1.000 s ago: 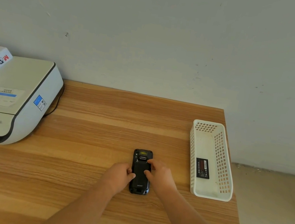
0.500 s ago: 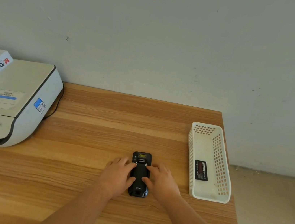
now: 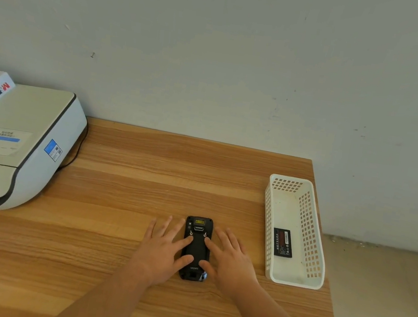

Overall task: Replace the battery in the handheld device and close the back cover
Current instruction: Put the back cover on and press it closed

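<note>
We see the black handheld device (image 3: 196, 248) lying back up on the wooden table (image 3: 126, 200). Our left hand (image 3: 162, 251) and right hand (image 3: 228, 260) flank it, spread flat and ungripping, with thumbs and forefingers pressing its back cover (image 3: 196, 250). A battery (image 3: 282, 243) lies in the white basket (image 3: 312, 226), well apart.

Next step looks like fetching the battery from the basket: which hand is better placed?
Probably the right hand: it rests on the handheld device's basket side, nearest the battery in the white basket. The left hand would have to cross over.
</note>
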Demonstrator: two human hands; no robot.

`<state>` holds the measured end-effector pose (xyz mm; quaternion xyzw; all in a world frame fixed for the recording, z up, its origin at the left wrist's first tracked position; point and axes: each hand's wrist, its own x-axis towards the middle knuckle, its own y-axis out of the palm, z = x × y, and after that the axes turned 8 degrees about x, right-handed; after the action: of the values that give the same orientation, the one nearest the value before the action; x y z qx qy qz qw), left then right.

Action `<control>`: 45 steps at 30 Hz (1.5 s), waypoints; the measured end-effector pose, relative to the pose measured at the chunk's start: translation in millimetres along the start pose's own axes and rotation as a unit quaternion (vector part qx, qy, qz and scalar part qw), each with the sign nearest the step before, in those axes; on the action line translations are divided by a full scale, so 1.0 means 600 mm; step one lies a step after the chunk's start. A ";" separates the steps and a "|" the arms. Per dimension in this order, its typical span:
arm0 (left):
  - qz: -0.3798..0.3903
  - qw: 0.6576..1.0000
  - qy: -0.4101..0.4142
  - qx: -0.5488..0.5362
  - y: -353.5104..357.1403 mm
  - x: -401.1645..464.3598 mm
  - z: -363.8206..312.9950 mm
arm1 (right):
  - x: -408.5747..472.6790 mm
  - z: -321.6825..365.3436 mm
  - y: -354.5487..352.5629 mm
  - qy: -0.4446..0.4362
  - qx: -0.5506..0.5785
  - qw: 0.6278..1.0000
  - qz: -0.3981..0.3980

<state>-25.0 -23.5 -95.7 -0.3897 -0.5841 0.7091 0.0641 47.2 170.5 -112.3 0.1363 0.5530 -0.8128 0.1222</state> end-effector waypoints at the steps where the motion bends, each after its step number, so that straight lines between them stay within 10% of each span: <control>1: -0.002 1.000 -0.001 -0.003 0.002 -0.001 0.001 | 0.000 0.000 0.001 0.005 0.011 1.000 -0.002; 19: -0.070 0.994 -0.005 -0.084 -0.020 0.011 0.004 | 0.029 0.013 -0.020 0.048 0.182 0.980 -0.070; 45: -0.070 0.996 0.052 0.009 -0.052 0.071 0.010 | 0.072 -0.003 -0.044 -0.033 0.029 0.999 0.001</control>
<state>-69.4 4.9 -89.0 -0.3837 -0.5993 0.6870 0.1471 -2.2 179.4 -105.7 0.1131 0.5245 -0.8326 0.1375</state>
